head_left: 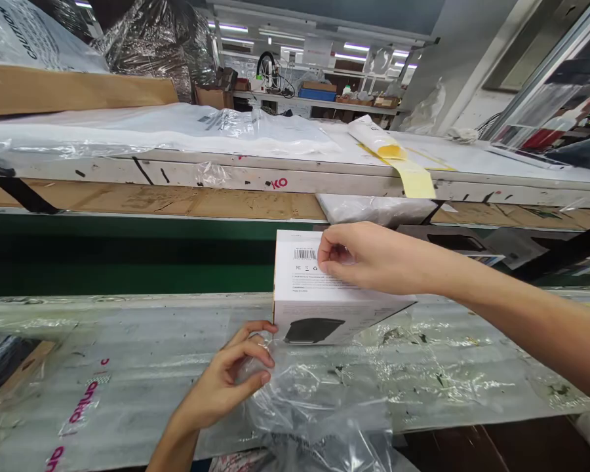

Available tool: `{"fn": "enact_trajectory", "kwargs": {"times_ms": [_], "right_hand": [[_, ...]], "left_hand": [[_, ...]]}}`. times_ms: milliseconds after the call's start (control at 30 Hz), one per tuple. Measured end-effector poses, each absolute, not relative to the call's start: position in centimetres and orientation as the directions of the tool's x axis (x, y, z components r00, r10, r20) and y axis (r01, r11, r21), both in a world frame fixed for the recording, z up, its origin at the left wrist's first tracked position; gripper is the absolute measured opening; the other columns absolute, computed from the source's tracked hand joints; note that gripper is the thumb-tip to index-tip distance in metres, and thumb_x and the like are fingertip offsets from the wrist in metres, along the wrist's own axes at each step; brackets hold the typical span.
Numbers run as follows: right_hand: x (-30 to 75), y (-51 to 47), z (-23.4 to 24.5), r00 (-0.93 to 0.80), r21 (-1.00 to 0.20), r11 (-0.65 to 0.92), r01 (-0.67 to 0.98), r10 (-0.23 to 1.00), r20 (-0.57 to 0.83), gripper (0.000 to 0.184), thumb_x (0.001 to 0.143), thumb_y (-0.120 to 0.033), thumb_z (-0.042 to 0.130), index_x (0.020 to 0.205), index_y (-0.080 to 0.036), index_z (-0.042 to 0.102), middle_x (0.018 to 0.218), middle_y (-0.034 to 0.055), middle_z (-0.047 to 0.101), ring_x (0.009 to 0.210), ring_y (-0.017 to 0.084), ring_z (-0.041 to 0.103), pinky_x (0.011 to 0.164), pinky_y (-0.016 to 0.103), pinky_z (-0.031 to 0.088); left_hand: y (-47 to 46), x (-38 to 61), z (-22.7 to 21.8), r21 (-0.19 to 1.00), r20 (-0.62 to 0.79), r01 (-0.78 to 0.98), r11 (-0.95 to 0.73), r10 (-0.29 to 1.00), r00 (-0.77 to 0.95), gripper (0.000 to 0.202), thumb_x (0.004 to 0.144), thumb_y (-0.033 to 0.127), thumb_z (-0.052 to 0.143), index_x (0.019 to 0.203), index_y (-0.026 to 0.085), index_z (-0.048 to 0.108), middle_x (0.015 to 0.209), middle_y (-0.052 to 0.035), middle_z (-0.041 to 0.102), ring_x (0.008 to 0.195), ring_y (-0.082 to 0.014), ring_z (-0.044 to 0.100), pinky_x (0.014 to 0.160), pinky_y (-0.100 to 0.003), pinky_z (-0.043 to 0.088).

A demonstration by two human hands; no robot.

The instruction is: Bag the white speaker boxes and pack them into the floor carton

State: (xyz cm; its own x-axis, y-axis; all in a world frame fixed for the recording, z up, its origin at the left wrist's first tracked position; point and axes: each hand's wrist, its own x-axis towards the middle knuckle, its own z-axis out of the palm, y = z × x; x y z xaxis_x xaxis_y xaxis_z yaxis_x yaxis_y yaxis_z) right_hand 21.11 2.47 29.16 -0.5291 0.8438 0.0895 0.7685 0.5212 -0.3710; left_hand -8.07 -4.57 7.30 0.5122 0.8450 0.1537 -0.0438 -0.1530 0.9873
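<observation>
A white product box (309, 298) with a barcode on top and a dark device pictured on its front stands on the plastic-covered bench. My right hand (368, 257) lies on the box's top, fingers curled and pressed on its printed face. My left hand (226, 383) is below the box's left corner, its fingers pinching the edge of a clear plastic bag (319, 406) that spreads out in front of the box.
A green conveyor belt (118, 255) runs behind the bench. Beyond it a raised white shelf (226, 174) carries plastic sheets and a roll of yellow-backed labels (388, 147). Another wrapped white package (373, 208) sits behind the box. Cardboard (63, 88) is at far left.
</observation>
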Motion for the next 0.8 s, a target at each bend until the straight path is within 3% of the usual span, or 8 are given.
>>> {"fn": "enact_trajectory", "kwargs": {"times_ms": [67, 167, 267, 367, 467, 533, 600, 800], "right_hand": [[21.2, 3.3, 29.3, -0.503, -0.361, 0.488, 0.795, 0.862, 0.058, 0.009, 0.086, -0.016, 0.076, 0.092, -0.021, 0.073, 0.080, -0.0023, 0.075, 0.065, 0.014, 0.064, 0.059, 0.027, 0.044], [21.4, 4.6, 30.0, -0.441, -0.354, 0.403, 0.844, 0.897, -0.031, 0.041, 0.080, -0.028, 0.088, 0.116, -0.020, 0.070, 0.084, -0.0036, 0.071, 0.066, 0.013, 0.063, 0.059, 0.026, 0.041], [21.6, 3.5, 30.7, -0.456, -0.402, 0.415, 0.816, 0.890, -0.006, 0.034, 0.085, -0.036, 0.085, 0.112, -0.020, 0.071, 0.090, -0.0005, 0.072, 0.072, 0.015, 0.063, 0.062, 0.028, 0.043], [21.8, -1.4, 30.7, -0.442, -0.497, 0.446, 0.745, 0.887, 0.132, 0.029, 0.097, -0.048, 0.073, 0.107, -0.021, 0.072, 0.095, 0.0040, 0.075, 0.078, 0.019, 0.065, 0.066, 0.031, 0.046], [22.6, -7.0, 29.6, -0.491, -0.513, 0.447, 0.732, 0.869, 0.057, 0.055, 0.087, -0.067, 0.080, 0.118, -0.022, 0.074, 0.106, 0.0066, 0.079, 0.087, 0.024, 0.070, 0.071, 0.032, 0.050], [24.0, -9.1, 28.8, -0.525, -0.463, 0.443, 0.768, 0.849, -0.057, 0.049, 0.085, -0.064, 0.083, 0.110, -0.022, 0.076, 0.099, 0.0049, 0.079, 0.083, 0.023, 0.071, 0.068, 0.031, 0.048], [26.0, -9.7, 28.3, -0.521, -0.432, 0.427, 0.795, 0.845, -0.123, 0.030, 0.095, -0.052, 0.076, 0.093, -0.022, 0.076, 0.080, 0.0013, 0.076, 0.069, 0.018, 0.066, 0.061, 0.029, 0.042], [31.1, -8.9, 29.4, -0.556, -0.635, 0.444, 0.632, 0.831, 0.028, 0.036, 0.101, -0.052, 0.072, 0.084, -0.021, 0.078, 0.075, -0.0002, 0.070, 0.065, 0.013, 0.059, 0.057, 0.026, 0.041]], "left_hand": [[-4.7, -7.8, 8.0, 0.969, 0.246, -0.102, -0.225, 0.841, 0.482, 0.013, 0.095, 0.017, 0.081, 0.104, 0.026, 0.079, 0.145, -0.0103, 0.066, 0.141, -0.0264, 0.060, 0.108, -0.030, 0.052], [-5.0, -7.0, 9.4, 0.928, 0.372, -0.199, -0.315, 0.816, 0.442, 0.038, 0.094, 0.009, 0.080, 0.124, 0.032, 0.076, 0.135, -0.0082, 0.074, 0.132, -0.0237, 0.069, 0.103, -0.029, 0.059], [-5.4, -5.6, 10.7, 0.895, 0.445, -0.186, -0.405, 0.840, 0.310, 0.049, 0.094, 0.007, 0.080, 0.135, 0.034, 0.074, 0.117, -0.0043, 0.082, 0.108, -0.0189, 0.080, 0.092, -0.025, 0.064], [-5.9, -3.8, 11.7, 0.860, 0.510, -0.049, -0.508, 0.852, 0.119, 0.037, 0.091, 0.008, 0.082, 0.121, 0.030, 0.080, 0.110, -0.0009, 0.084, 0.094, -0.0143, 0.080, 0.082, -0.018, 0.062], [-6.3, -2.0, 13.2, 0.808, 0.584, 0.057, -0.587, 0.810, 0.055, 0.025, 0.088, 0.009, 0.084, 0.106, 0.026, 0.080, 0.096, 0.0019, 0.082, 0.083, -0.0120, 0.076, 0.074, -0.017, 0.058], [-6.2, -1.1, 14.6, 0.772, 0.623, 0.100, -0.627, 0.779, 0.072, 0.016, 0.087, 0.012, 0.085, 0.090, 0.022, 0.073, 0.079, 0.0041, 0.072, 0.071, -0.0106, 0.067, 0.065, -0.019, 0.052], [-6.0, -0.5, 16.3, 0.750, 0.637, 0.108, -0.652, 0.757, 0.144, 0.029, 0.086, 0.015, 0.086, 0.074, 0.020, 0.060, 0.068, 0.0053, 0.059, 0.065, -0.0108, 0.058, 0.061, -0.022, 0.047], [-5.5, -0.6, 20.2, 0.772, 0.588, -0.143, -0.620, 0.609, 0.532, 0.037, 0.091, 0.014, 0.078, 0.069, 0.021, 0.049, 0.102, -0.0069, 0.079, 0.110, -0.0281, 0.076, 0.095, -0.041, 0.061]]}}
